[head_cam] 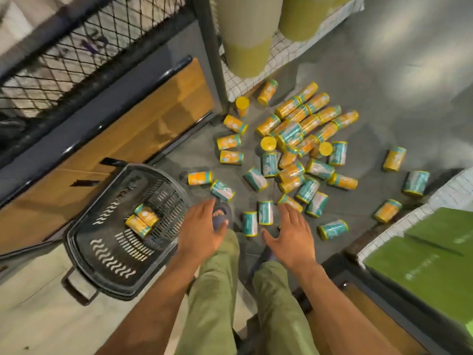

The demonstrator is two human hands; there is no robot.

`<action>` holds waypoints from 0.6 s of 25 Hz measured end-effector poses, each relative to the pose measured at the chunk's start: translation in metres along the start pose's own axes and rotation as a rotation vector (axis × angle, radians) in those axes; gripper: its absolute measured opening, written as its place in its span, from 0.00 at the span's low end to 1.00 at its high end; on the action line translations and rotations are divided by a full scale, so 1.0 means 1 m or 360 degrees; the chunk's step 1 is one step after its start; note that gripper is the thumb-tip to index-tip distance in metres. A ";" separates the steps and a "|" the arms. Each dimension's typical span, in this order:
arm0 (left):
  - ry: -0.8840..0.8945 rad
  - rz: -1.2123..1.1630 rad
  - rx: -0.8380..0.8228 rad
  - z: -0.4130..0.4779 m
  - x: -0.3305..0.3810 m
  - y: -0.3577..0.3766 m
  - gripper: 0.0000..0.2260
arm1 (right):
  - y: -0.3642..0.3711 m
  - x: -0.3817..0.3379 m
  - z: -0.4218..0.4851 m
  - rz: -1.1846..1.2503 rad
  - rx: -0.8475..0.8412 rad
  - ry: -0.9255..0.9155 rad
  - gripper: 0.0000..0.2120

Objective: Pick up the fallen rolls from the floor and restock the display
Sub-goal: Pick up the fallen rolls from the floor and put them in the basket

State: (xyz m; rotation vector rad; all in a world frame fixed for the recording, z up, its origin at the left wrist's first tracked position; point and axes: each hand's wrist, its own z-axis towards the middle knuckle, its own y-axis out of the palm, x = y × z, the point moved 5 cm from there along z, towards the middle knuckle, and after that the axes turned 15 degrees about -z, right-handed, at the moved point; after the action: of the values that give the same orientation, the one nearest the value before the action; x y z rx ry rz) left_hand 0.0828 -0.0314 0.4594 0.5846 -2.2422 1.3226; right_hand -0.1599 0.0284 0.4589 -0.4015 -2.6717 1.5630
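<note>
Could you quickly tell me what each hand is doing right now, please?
Left hand: open, holding nothing, next to the black basket.
Right hand: open, holding nothing, over the fallen rolls.

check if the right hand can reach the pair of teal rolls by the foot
Probably yes: the right hand is open and empty, and the teal rolls lie on the floor just off its thumb, with nothing between them.

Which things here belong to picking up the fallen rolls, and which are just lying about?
Job: fallen rolls on the floor; black basket; two rolls already in it; left hand; right hand, both open.
Just there: green boxes; olive cylinders; wire mesh panel.
</note>
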 end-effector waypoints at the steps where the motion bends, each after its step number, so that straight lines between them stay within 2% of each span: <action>1: -0.0018 0.0001 -0.0013 0.026 -0.015 0.010 0.32 | 0.011 -0.005 0.029 -0.0011 -0.0002 -0.0031 0.39; 8: -0.0356 -0.0112 -0.0197 0.215 -0.160 0.096 0.32 | 0.135 -0.041 0.225 -0.0031 -0.0089 -0.0102 0.41; 10: -0.0557 -0.0167 -0.0200 0.263 -0.196 0.120 0.32 | 0.171 -0.052 0.275 -0.0044 -0.0084 -0.0156 0.41; 12: -0.0742 -0.0239 -0.0156 0.302 -0.227 0.142 0.32 | 0.206 -0.060 0.319 -0.0018 -0.0117 -0.0186 0.39; 15: -0.0791 -0.0190 -0.0200 0.337 -0.266 0.170 0.31 | 0.258 -0.068 0.370 -0.0001 -0.0170 -0.0259 0.38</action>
State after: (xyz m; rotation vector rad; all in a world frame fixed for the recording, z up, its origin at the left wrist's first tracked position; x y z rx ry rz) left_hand 0.1374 -0.2218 0.0427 1.0780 -2.6032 1.0498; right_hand -0.0942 -0.1839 0.0605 -0.2872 -2.8856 1.5200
